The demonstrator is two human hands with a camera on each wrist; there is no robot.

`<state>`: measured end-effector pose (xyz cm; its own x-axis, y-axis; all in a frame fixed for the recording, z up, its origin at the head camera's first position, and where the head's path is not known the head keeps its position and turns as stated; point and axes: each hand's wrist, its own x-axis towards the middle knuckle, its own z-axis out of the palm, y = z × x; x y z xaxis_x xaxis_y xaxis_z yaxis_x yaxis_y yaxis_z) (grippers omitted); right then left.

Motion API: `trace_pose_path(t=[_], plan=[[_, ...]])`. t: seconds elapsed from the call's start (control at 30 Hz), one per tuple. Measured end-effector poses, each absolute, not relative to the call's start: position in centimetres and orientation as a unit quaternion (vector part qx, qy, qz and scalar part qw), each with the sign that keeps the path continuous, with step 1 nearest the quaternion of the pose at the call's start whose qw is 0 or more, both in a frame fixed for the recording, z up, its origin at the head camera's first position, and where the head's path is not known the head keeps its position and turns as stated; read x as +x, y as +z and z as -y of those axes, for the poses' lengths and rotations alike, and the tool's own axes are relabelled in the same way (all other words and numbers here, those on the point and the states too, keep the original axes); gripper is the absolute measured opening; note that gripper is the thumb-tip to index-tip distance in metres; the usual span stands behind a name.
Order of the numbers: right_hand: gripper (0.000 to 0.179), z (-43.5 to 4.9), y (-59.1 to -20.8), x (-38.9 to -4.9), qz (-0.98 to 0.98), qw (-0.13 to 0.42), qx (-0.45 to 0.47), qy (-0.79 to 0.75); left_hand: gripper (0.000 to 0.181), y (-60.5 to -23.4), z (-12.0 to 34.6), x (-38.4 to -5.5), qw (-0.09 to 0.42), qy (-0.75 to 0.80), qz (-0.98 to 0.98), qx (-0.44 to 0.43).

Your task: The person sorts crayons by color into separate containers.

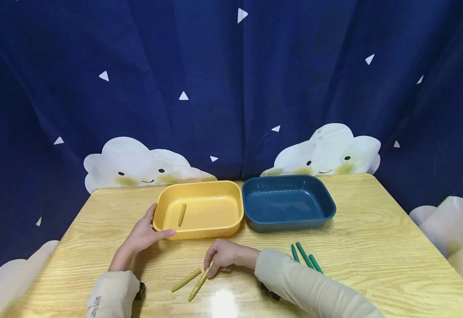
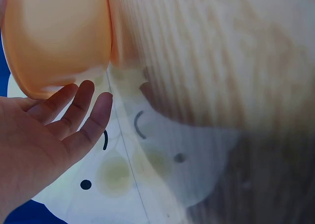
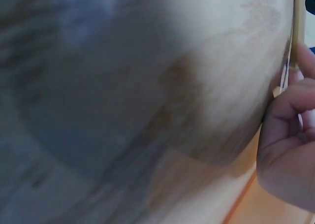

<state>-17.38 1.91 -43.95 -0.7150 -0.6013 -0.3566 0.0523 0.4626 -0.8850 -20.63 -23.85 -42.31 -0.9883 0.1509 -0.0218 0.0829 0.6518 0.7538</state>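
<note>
My left hand (image 1: 144, 232) rests at the left end of the yellow tray (image 1: 237, 229), thumb against its front wall and fingers along its left side. In the left wrist view, three fingers (image 2: 82, 111) extend loosely beside the tray's end. A yellow crayon (image 1: 182, 215) lies inside that tray. My right hand (image 1: 224, 255) pinches the upper end of a second yellow crayon (image 1: 198, 287), which slants over the table in front of the tray. Just left of it lies another yellow crayon (image 1: 186, 280). At the right wrist view's edge, the curled right hand (image 3: 288, 140) is partly cut off.
A dark blue tray (image 1: 289, 224) stands against the yellow tray's right side. Several green crayons (image 1: 304, 254) lie in front of it, partly behind the right sleeve (image 1: 295, 278). A navy curtain (image 1: 215, 88) with white clouds hangs behind the wooden table (image 1: 358, 247).
</note>
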Motion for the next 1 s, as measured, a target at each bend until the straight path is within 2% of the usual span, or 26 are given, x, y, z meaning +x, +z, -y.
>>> trace_pose_path(t=[0.23, 1.0], plan=[[0.011, -2.7, -43.0, -17.8, -0.774, 0.365, -0.181, -0.484, 0.112, -42.3, 23.8, -20.7, 0.041, 0.415, -0.907, 0.064], [0.011, -4.2, -41.2, -17.8, -0.725, 0.341, -0.206, -0.561, 0.113, -42.6, 24.0, -20.7, 0.043, 0.428, -0.900, 0.068]])
